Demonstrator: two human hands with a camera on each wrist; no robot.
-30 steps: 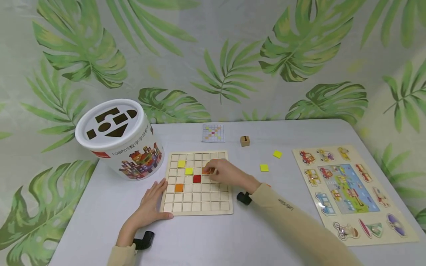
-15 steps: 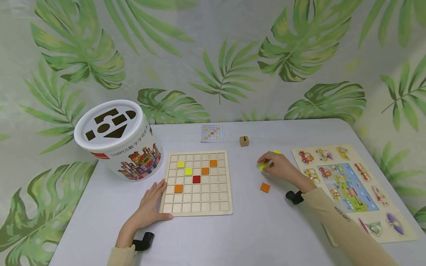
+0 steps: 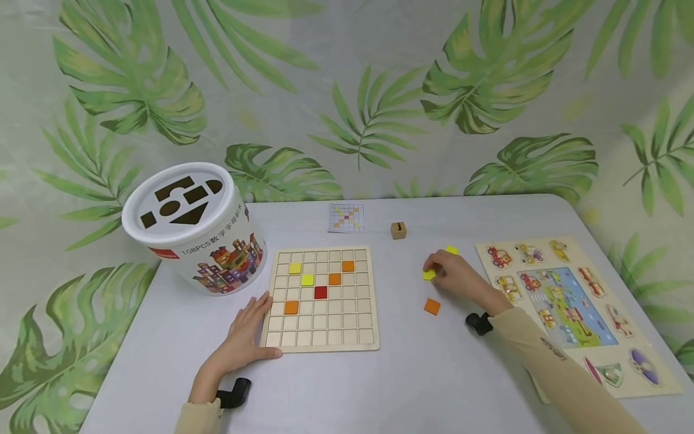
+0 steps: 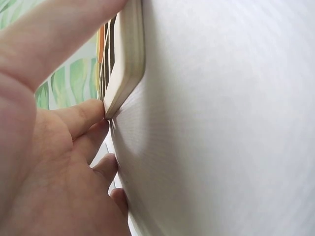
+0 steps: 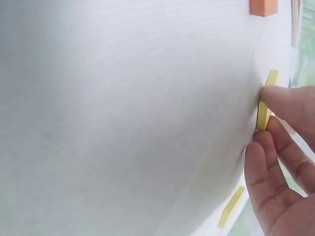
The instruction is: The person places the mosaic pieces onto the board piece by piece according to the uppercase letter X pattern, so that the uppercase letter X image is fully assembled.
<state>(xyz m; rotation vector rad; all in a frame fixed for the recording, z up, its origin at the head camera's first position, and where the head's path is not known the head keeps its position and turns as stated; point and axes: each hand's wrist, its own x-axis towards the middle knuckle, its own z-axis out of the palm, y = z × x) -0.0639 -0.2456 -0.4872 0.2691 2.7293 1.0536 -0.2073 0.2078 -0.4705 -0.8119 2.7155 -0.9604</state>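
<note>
right hand [image 3: 458, 276], right of centre, pinches a yellow tile [image 3: 429, 275] on the table [image 3: 412, 374]; left hand [image 3: 245, 331], seemingly flat-fingered, touches the grid board [image 3: 323, 343] lower left.

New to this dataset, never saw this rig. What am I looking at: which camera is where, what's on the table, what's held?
No machine: a person works with bare hands. One camera sits on the head, one on each wrist. On the grey table lie a wooden grid board with some coloured tiles in it, a white shape-sorter bucket, a vehicle puzzle board, a small wooden cube, a pattern card and a loose orange square tile. The left hand rests flat against the grid board's edge. The right hand pinches a yellow square tile, as its wrist view shows.
</note>
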